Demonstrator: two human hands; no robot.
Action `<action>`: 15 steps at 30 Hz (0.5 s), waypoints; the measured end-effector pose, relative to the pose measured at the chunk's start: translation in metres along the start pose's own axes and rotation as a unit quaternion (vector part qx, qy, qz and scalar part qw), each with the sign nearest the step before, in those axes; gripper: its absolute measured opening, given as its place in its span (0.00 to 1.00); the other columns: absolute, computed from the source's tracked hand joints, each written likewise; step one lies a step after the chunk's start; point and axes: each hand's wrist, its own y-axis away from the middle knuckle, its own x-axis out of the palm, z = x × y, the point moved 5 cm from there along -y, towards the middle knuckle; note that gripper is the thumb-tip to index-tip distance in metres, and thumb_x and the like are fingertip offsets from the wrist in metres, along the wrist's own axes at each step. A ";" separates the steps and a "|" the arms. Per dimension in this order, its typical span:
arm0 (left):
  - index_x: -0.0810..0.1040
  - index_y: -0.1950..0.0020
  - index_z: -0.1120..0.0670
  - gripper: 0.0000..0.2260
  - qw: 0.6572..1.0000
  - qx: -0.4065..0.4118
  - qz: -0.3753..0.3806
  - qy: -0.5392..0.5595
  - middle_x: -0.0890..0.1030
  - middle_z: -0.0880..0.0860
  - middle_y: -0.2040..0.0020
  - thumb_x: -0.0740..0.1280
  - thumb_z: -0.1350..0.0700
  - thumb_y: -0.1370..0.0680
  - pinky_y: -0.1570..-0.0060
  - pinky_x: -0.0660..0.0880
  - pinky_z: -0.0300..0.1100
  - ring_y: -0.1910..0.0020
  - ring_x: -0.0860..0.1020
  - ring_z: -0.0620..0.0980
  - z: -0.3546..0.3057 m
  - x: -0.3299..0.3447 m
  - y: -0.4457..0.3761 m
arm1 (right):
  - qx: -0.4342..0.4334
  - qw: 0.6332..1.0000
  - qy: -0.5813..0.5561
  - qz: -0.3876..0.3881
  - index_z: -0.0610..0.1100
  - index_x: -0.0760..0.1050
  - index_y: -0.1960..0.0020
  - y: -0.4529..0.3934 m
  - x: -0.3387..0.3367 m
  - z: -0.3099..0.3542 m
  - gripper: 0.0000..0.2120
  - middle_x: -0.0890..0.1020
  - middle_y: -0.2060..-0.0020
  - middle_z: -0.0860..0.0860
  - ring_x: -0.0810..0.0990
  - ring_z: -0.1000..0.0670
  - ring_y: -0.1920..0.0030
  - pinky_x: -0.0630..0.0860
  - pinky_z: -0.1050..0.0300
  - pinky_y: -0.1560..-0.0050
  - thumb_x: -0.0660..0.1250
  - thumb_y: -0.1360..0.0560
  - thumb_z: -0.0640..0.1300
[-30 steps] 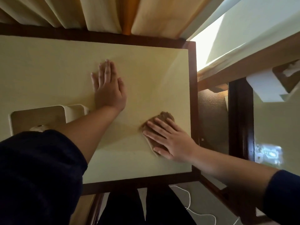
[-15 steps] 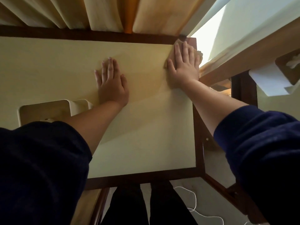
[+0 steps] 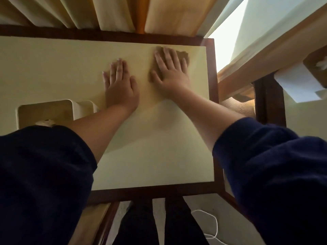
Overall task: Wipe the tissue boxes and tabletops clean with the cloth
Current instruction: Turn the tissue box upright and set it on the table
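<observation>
**Cloth pinned flat under the right hand at the far side of the table**

The brown cloth (image 3: 183,55) lies on the pale tabletop (image 3: 159,165), near its far right corner, and the right hand (image 3: 169,75) rests on top of it with fingers straight and spread, palm down. Most of the cloth is hidden under that hand; its edges show past the fingertips and beside the thumb. The hand presses it rather than grips it.

The left hand (image 3: 120,89) lies flat on the bare tabletop just beside the right one, fingers straight and close together, holding nothing. It does not touch the cloth; a strip of table shows between the two hands.

A cream tissue box (image 3: 46,110) stands on the table to the left of the left forearm, partly covered by the dark sleeve (image 3: 40,183). A second tissue box (image 3: 316,64) sits on another table at the far right edge. Curtains (image 3: 109,13) hang beyond the table's dark wooden rim (image 3: 155,193), and a white cable (image 3: 212,225) lies on the floor below.
</observation>
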 end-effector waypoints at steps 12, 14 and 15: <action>0.48 0.15 0.56 0.35 0.980 -0.055 0.188 -0.012 0.47 0.53 0.14 0.49 0.37 0.15 0.18 0.42 0.56 0.16 0.46 0.56 -0.015 -0.035 0.001 | 0.001 0.997 -0.009 0.078 0.59 0.35 0.15 0.260 0.069 0.014 0.32 0.35 0.16 0.55 0.32 0.49 0.16 0.35 0.44 0.17 0.45 0.14 0.65; 0.51 0.15 0.55 0.33 0.976 -0.059 0.211 0.016 0.51 0.55 0.15 0.54 0.39 0.15 0.19 0.45 0.53 0.16 0.49 0.56 -0.025 -0.048 0.022 | 0.010 0.994 -0.008 0.105 0.60 0.32 0.16 0.278 0.071 0.011 0.33 0.31 0.17 0.56 0.29 0.49 0.17 0.34 0.43 0.17 0.45 0.14 0.65; 0.54 0.15 0.55 0.32 0.975 -0.046 0.210 0.054 0.54 0.56 0.15 0.58 0.42 0.15 0.19 0.47 0.50 0.16 0.52 0.56 -0.032 -0.056 0.038 | 0.011 0.993 -0.007 0.117 0.60 0.31 0.16 0.282 0.069 0.011 0.33 0.30 0.17 0.56 0.29 0.49 0.17 0.35 0.43 0.17 0.45 0.14 0.65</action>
